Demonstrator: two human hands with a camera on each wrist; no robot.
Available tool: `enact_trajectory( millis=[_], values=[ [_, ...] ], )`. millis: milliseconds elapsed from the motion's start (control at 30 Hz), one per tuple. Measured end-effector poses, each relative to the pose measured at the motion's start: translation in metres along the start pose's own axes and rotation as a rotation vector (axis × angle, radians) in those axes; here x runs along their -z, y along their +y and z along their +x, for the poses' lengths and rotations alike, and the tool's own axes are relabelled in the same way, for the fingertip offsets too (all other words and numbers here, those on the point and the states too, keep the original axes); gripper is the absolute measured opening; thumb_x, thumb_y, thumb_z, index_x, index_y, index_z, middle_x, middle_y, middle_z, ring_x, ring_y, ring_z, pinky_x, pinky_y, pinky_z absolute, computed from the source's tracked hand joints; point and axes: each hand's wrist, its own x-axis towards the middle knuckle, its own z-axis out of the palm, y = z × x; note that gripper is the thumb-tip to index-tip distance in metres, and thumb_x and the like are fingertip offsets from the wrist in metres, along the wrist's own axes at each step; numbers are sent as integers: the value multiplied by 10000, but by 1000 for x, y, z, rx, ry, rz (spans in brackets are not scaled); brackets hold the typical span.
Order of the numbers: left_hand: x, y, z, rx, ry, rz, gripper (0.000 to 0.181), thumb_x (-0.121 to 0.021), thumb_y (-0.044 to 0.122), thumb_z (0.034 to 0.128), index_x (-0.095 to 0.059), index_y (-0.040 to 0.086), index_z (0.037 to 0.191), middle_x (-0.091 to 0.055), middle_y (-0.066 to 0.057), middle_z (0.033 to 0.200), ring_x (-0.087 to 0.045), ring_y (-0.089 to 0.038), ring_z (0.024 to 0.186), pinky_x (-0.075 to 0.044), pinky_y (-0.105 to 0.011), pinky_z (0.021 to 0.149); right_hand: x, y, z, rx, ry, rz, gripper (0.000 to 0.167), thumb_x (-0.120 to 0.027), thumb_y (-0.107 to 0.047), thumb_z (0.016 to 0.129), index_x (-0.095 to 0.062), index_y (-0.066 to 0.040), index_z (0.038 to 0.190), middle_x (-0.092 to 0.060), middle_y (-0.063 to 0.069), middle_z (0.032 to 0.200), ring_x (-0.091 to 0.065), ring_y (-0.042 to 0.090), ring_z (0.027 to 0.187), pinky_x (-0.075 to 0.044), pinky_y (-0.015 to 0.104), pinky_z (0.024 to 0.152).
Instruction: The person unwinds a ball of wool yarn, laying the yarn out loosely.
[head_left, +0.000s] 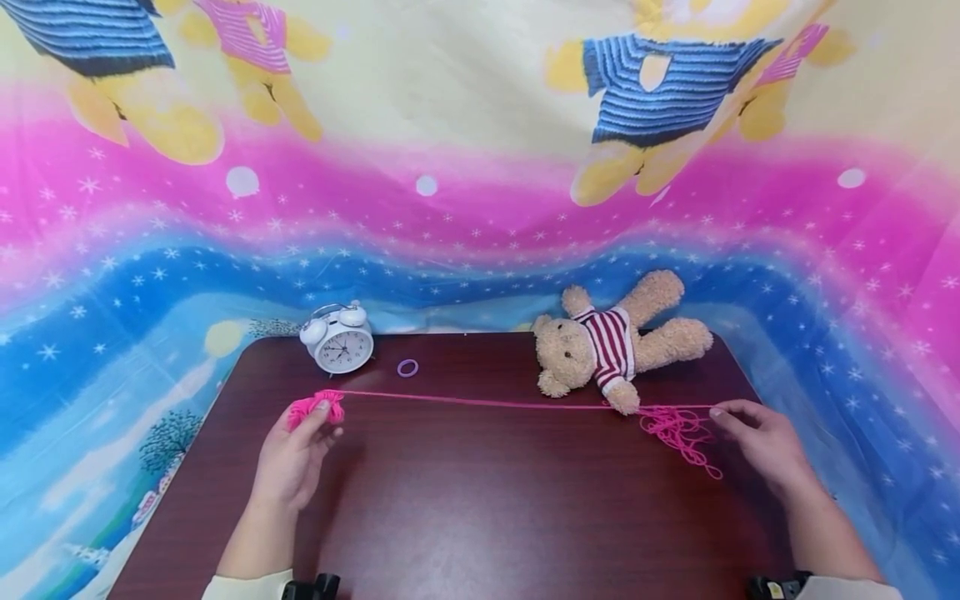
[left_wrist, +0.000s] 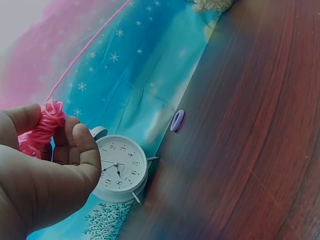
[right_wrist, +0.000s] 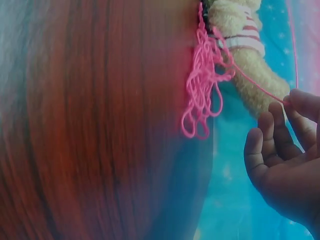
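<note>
Cream sleeves (head_left: 243, 588) come in at the bottom, each with a bit of black gear (head_left: 311, 587) at the wrist, over a dark reddish-brown table (head_left: 480, 508). Left hand (head_left: 298, 454) has a chunky bundle of hot pink yarn (head_left: 302, 407) pinched between thumb and fingers, out over the left part of the table. Right hand (head_left: 767, 442) is over on the right side, thumb and index fingertip together on the yarn, other fingers loosely bent. Between them there's one pink strand (head_left: 450, 400) pulled pretty much straight, hands well apart. Just beside the right hand sits a loose, loopy pink tangle (head_left: 675, 427), right by the teddy's paw. Bit further back there's a little purple ring (head_left: 407, 368), and left of it a white twin-bell alarm clock (head_left: 337, 339), upright. Over to the right, the tan teddy bear (head_left: 566, 352) in a red-and-white striped shirt is lying down, head left, legs right. Behind everything hangs a blue, pink and cream cloth (head_left: 480, 200) with printed bears and snowflakes.
</note>
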Motion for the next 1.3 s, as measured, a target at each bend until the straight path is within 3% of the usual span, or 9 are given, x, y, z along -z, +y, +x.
enact_trajectory(
  millis=[333,633,1067,1300],
  values=[
    [8,1,1,-12,1,-30,261,-679,282,1021,-586,106,1191,-707,52,1041,-637,-135,1028,-555,-267,910,11,12,1,-55,31,20,591,-616,-504,1022,-645,11,1309,-705,208,1168,-692,139,869,-544,223,698],
    [11,1,0,-21,14,-56,278,-679,265,1022,-594,97,1226,-720,55,1098,-643,-125,1037,-553,-267,903,16,18,2,-92,63,29,593,-625,-502,1017,-653,19,1298,-728,170,1110,-698,173,867,-554,230,701],
    [8,-3,1,-26,-19,-82,202,-660,237,1035,-619,120,1194,-721,58,1107,-630,-110,1022,-548,-276,897,0,12,4,-28,-82,20,544,-648,-457,1020,-662,17,1287,-714,141,1086,-673,194,862,-567,308,704],
    [4,-4,1,-40,-34,-93,188,-649,230,1042,-619,114,1186,-723,38,1118,-626,-107,1012,-543,-269,890,-11,4,7,18,-131,-78,506,-618,-479,1031,-686,-45,1281,-698,136,1167,-628,195,930,-524,310,712]
  ],
)
